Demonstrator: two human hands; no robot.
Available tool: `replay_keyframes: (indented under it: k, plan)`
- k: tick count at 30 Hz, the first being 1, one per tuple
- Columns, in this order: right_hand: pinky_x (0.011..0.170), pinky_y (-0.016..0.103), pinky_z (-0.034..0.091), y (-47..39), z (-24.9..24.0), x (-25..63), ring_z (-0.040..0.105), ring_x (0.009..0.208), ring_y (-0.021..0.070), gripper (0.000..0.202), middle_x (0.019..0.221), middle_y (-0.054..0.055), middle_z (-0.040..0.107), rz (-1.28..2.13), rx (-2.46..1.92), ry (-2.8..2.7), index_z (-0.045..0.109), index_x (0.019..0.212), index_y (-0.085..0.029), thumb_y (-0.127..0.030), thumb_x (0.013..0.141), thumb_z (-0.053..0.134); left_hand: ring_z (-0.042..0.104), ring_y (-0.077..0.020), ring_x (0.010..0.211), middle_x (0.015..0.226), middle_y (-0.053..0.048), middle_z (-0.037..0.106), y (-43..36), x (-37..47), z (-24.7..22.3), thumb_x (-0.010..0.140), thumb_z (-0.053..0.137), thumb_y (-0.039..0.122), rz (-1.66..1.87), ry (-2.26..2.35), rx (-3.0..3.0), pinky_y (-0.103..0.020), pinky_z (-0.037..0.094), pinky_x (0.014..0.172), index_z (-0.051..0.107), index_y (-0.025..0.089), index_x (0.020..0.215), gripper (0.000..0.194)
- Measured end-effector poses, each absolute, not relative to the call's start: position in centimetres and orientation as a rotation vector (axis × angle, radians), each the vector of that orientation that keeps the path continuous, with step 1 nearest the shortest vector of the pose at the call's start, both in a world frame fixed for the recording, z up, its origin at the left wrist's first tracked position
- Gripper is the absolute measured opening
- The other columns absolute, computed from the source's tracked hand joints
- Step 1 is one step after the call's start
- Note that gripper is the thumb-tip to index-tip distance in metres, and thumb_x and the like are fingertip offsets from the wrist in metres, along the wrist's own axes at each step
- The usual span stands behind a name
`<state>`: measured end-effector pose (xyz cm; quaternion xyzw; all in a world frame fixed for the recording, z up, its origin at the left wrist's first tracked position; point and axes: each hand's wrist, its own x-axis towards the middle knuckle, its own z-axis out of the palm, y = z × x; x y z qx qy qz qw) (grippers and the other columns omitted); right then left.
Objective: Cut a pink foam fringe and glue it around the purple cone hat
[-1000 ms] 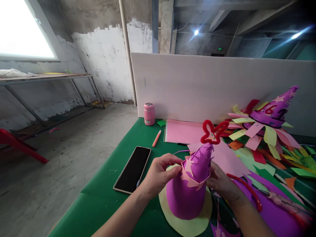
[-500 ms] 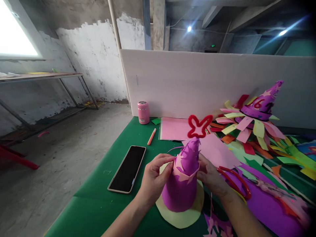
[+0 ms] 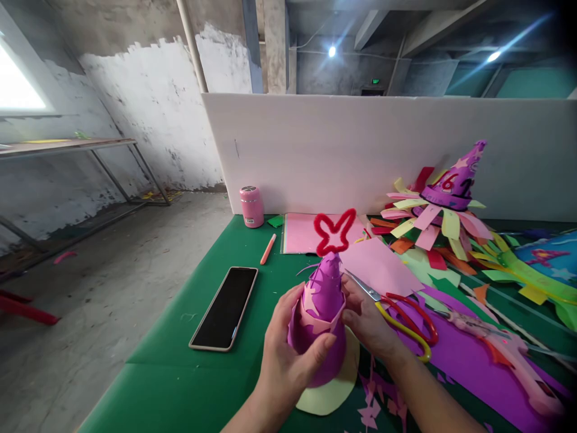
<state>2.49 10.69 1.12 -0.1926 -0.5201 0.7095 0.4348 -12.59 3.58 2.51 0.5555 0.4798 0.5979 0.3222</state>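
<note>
A purple foam cone hat (image 3: 325, 291) stands over a pale yellow round brim (image 3: 329, 402), its lower edge lifted or tilted slightly. A jagged pink strip (image 3: 312, 326) wraps its middle, with pink stars and zigzag purple trim above. At the tip a red pipe cleaner (image 3: 333, 248) is bent into a butterfly outline. My left hand (image 3: 288, 355) is wrapped around the cone's left side, thumb across the front below the strip. My right hand (image 3: 369, 319) grips the right side at the strip, its fingertips partly hidden behind the cone.
Scissors (image 3: 370, 293) with red and yellow handles lie beside my right hand. Farther right are a pink glue gun (image 3: 505, 346), purple foam sheet (image 3: 473, 373) and decorated cone hat (image 3: 451, 183). A phone (image 3: 225, 308), orange marker (image 3: 268, 249) and pink bottle (image 3: 251, 207) are left. White board (image 3: 306, 150) stands behind.
My left hand has gone from pinching the strip's edge to wrapping lower around the cone. The cone has shifted over the brim. The camera view has swung right.
</note>
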Motion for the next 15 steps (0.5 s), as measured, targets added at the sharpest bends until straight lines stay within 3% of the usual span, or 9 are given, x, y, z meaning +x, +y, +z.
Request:
replay_keyframes:
  k: [4,10,15]
  plan:
    - [0.102,0.041,0.034,10.3,0.8,2.4,0.048,0.119,0.0258,0.063,0.125,0.008,0.055,1.761,-0.45,-1.274,0.048,0.123,-0.026,-0.042,0.068,0.075,0.054,-0.0316,0.11,0.123,-0.013,0.056,3.5,-11.5,1.7,0.065,0.074,0.035,1.57,1.419,1.406,-0.042,0.042,0.094,0.047,0.022,0.123,0.065]
    - [0.099,0.038,0.037,9.6,0.6,2.2,0.053,0.113,0.0231,0.033,0.121,0.006,0.059,1.754,-0.369,-1.152,0.056,0.117,-0.026,-0.037,0.087,0.055,0.059,-0.0296,0.105,0.12,-0.012,0.061,3.2,-10.8,1.1,0.07,0.068,0.039,1.601,1.575,1.438,-0.042,0.047,0.091,0.048,0.02,0.125,0.061]
    - [0.101,0.036,0.035,9.4,0.4,2.2,0.053,0.113,0.021,0.031,0.12,0.003,0.06,1.792,-0.376,-1.114,0.057,0.117,-0.029,-0.031,0.086,0.058,0.059,-0.0293,0.107,0.121,-0.012,0.061,3.2,-10.6,1.6,0.071,0.066,0.041,1.547,1.614,1.473,-0.042,0.048,0.091,0.045,0.019,0.128,0.064]
